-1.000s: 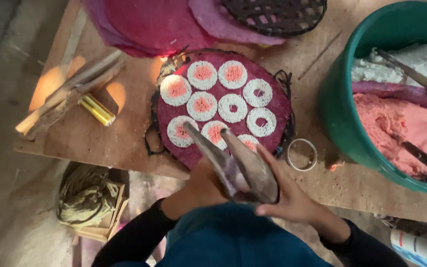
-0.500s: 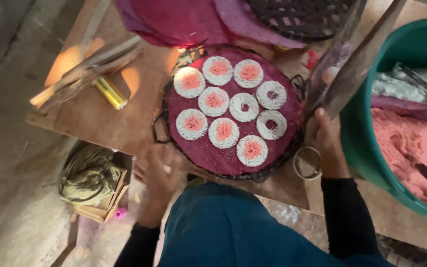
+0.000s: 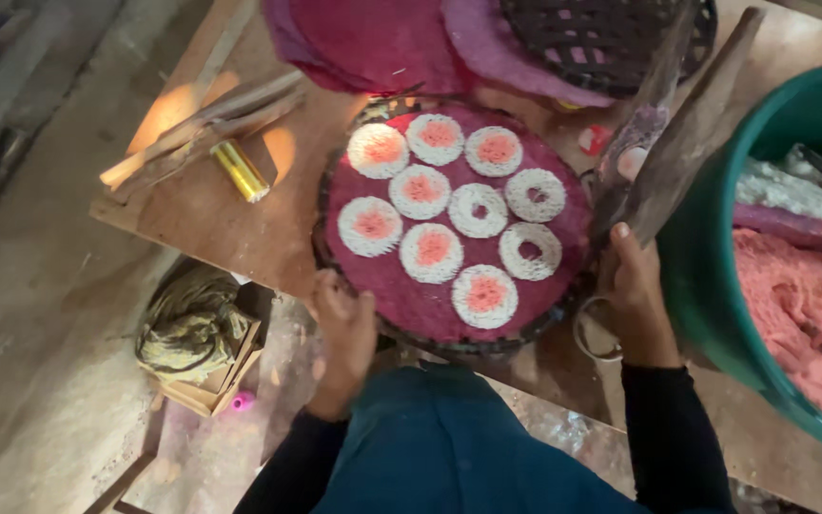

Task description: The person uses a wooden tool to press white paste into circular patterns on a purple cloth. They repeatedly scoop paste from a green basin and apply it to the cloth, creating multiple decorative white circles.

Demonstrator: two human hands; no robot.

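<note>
Round tray [image 3: 449, 319] of nine lacy white cakes sits mid-table, its near rim gripped by your left hand [image 3: 342, 333].

Your right hand [image 3: 641, 300] clasps two long wooden paddles [image 3: 682, 152] over the tray's right edge; a slip could crush cakes or knock the green tub [image 3: 715, 286].

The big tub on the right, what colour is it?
The tub is teal green, seen in the head view.

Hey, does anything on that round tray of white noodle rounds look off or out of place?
Mostly tidy. On the round tray, three white rounds at the right are open rings with no pink centre, while the other rounds have one. The left hand rests at the tray's near rim; nothing looks spilled.
</note>
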